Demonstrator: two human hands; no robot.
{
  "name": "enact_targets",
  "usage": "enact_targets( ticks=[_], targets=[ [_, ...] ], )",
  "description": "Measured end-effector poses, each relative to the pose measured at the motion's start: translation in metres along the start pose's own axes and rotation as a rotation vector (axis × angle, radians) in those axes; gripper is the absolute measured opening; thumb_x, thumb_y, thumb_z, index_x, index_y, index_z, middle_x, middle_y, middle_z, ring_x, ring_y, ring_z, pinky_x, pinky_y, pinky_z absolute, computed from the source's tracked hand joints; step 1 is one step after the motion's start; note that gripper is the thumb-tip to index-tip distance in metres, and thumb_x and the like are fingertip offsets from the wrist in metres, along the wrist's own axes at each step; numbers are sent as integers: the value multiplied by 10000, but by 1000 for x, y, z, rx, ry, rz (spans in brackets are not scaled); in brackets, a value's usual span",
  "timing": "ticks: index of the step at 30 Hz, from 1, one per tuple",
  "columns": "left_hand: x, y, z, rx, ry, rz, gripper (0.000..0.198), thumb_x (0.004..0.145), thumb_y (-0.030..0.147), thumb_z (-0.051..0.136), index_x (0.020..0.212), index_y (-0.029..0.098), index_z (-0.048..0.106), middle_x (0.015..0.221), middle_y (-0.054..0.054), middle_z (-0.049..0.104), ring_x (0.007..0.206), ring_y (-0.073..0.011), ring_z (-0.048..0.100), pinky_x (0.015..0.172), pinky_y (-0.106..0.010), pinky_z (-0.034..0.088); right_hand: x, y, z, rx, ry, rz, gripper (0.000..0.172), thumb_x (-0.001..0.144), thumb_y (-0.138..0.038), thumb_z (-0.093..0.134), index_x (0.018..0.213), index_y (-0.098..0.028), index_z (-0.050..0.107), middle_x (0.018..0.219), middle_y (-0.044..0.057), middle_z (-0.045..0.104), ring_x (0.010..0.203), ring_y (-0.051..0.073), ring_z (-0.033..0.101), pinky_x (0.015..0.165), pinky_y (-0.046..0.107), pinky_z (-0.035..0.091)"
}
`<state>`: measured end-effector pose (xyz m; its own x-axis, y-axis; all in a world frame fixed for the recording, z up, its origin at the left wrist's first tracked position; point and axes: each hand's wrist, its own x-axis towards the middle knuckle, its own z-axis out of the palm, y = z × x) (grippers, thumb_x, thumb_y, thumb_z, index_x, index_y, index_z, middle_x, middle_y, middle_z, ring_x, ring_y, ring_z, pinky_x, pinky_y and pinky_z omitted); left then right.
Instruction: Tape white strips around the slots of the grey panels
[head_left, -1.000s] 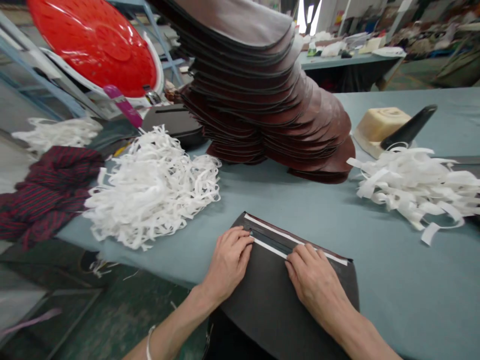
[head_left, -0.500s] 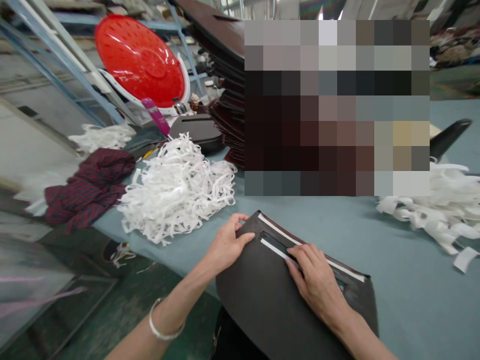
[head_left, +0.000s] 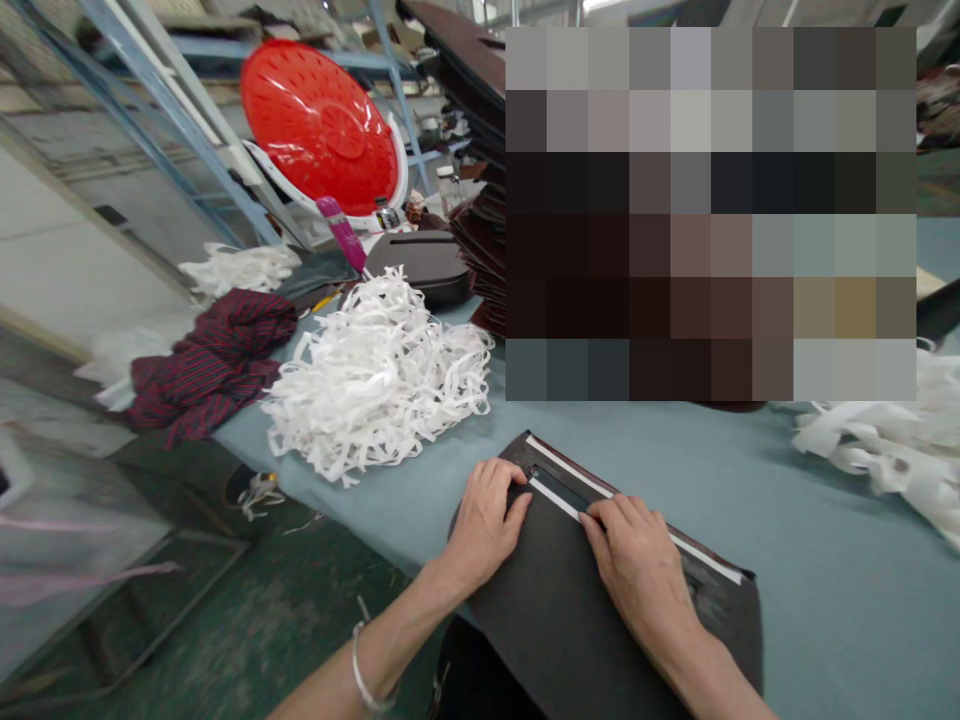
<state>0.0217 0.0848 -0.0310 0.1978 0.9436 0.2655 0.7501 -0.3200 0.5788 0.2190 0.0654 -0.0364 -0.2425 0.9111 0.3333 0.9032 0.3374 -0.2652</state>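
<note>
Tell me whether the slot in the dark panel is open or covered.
Open: the slot in the dark panel shows a gap between two white strips.

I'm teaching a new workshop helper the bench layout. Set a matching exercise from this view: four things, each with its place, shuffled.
Things:
1. Round red perforated plastic disc
2. Tangled white strips
3. Dark red striped cloth
4. Black slotted panel with white-edged opening

Places:
A. Under the left hand and right hand
B. Heaped on the blue-grey table
C. Crumpled at the table's edge, left of the white heap
D. Tilted upright beyond the table

Pairs: 1-D, 2-B, 3-C, 4-A
</note>
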Motion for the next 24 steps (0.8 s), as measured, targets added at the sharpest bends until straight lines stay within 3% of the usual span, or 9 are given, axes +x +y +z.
enact_targets(
  ticks=[5, 10, 16, 24],
  targets=[
    [3, -3, -3, -74, 3, 17, 140, 844, 143, 523, 973, 196, 509, 974, -50, 542, 940, -210, 489, 847, -383, 423, 28, -27, 17, 37, -38, -6, 158, 902, -147, 469, 882, -181, 622, 852, 67, 585, 829, 207, 509, 736, 321, 351],
    [2, -4, -2, -76, -14, 2, 217, 841, 116, 515, 1041, 199, 496, 1038, -60, 544, 993, -214, 495, 887, -394, 413, 39, -33, 24, 109, -55, -35, 224, 872, -77, 456, 960, -180, 635, 909, 77, 580, 868, 206, 501, 762, 316, 380],
    [3, -2, -4, -7, -115, 118, 413, 885, 80, 435, 1271, 227, 429, 1192, -73, 553, 1119, -225, 463, 947, -425, 400, 36, -37, 28, 20, -21, -151, 250, 850, -40, 452, 1011, -132, 619, 915, 96, 566, 866, 222, 476, 747, 341, 399],
    [1, -5, -4, 89, -131, 281, 306, 931, 141, 407, 1193, 211, 549, 1171, -65, 615, 1120, -203, 496, 973, -406, 434, 9, -29, 12, -193, -10, -285, 234, 844, -23, 442, 980, -97, 617, 862, 114, 548, 803, 237, 456, 690, 368, 403]
  ],
)
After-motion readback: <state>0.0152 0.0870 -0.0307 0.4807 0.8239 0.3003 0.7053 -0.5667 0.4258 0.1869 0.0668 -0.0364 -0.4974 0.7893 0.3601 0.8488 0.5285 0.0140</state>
